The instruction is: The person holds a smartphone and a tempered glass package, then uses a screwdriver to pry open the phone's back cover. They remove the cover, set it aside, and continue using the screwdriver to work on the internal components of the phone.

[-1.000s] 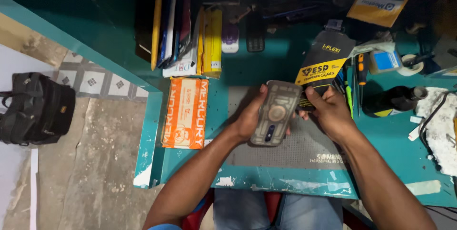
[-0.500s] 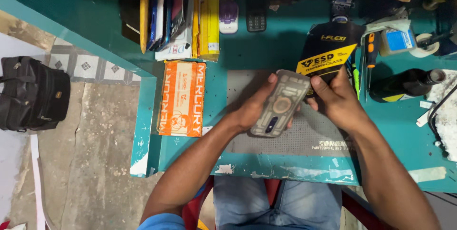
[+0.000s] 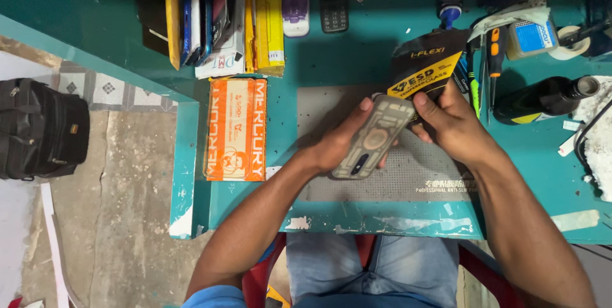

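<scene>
A phone in a clear, yellowed case (image 3: 371, 137) lies back-up and tilted in my left hand (image 3: 336, 145), above the grey anti-slip mat (image 3: 389, 177). My right hand (image 3: 449, 123) grips the phone's upper end with thumb and fingers. Just behind the hands a black and yellow tempered-glass packet (image 3: 428, 69) rests on the teal bench (image 3: 357, 46). An orange flat box (image 3: 236, 129) sits left of the mat.
Upright flat boxes and packets (image 3: 217, 18) stand at the back left, with a small keypad phone (image 3: 333, 8) beside them. Screwdrivers (image 3: 495, 59), a dark bottle (image 3: 542, 99) and a tape roll (image 3: 570, 43) crowd the right. A black bag (image 3: 41, 129) sits on the floor.
The phone has tilted further, its top swinging right toward my right hand. The camera view has shifted slightly down and left.
</scene>
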